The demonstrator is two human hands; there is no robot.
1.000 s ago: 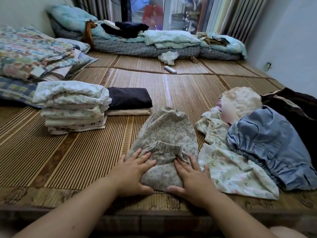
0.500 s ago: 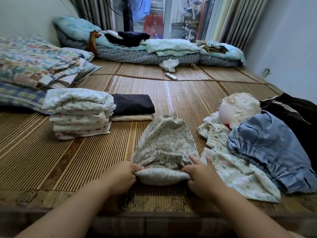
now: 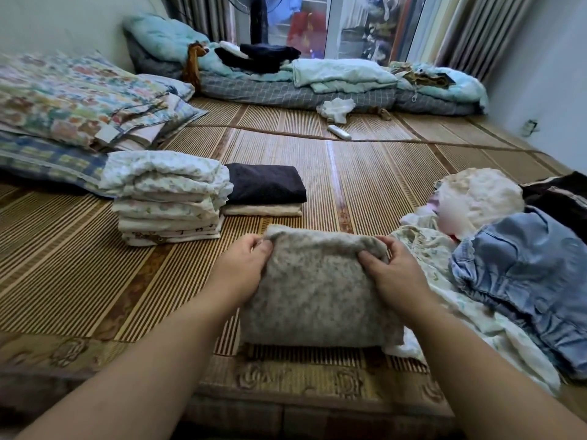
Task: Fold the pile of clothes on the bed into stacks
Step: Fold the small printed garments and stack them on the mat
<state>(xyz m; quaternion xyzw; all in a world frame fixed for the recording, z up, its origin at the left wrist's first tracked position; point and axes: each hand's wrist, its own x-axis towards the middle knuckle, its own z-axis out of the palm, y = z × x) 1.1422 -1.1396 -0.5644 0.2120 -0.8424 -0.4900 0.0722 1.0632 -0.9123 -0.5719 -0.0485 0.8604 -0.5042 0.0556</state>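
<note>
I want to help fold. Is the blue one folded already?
No, the blue garment lies crumpled at the right, away from the folded stack.

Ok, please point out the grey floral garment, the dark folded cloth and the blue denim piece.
grey floral garment (image 3: 317,296): head view, middle of its folded face.
dark folded cloth (image 3: 265,182): head view, centre of its top.
blue denim piece (image 3: 524,271): head view, middle of its crumpled body.

No text, label or no. can be read. Dark marks, maybe letters, stand on a low piece of the folded stack, left of centre, but too blurred to read.
</note>
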